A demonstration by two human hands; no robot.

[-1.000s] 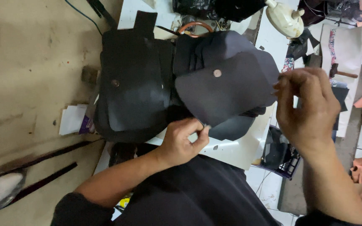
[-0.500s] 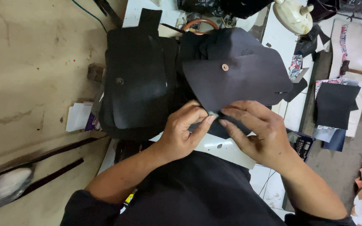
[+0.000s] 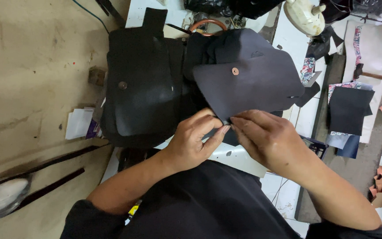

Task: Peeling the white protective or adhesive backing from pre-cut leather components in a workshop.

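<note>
Left hand: the left hand (image 3: 195, 144) sits just left of the frame's centre, fingers curled, thumb and forefinger pinched on the lower edge of the dark flap (image 3: 248, 86).
Right hand: the right hand (image 3: 268, 137) sits just right of centre, its fingertips (image 3: 237, 121) meeting the left hand's at the same spot on the flap's edge; its grip is also a fingertip pinch on that edge.
Dark flap: a flat black piece with a small copper stud (image 3: 235, 71), lying above both hands in the upper middle of the frame; its long axis runs from lower left to upper right.
Key relation: the flap extends up and to the right from the shared pinch point, so most of its area lies on the right hand's side; both hands are equally near the edge they hold.
Black bag: a black bag (image 3: 140, 88) with its own stud lies to the left of the flap, touching or overlapping it in the middle; exactly how they join is hidden.
Surface: the white surface (image 3: 239, 157) shows below the hands and at the upper right.
Surroundings: black cut pieces (image 3: 348, 108) lie at the right, well apart from the hands; a small white stack of paper (image 3: 78, 124) lies at the left on the tan floor (image 3: 27, 66).
</note>
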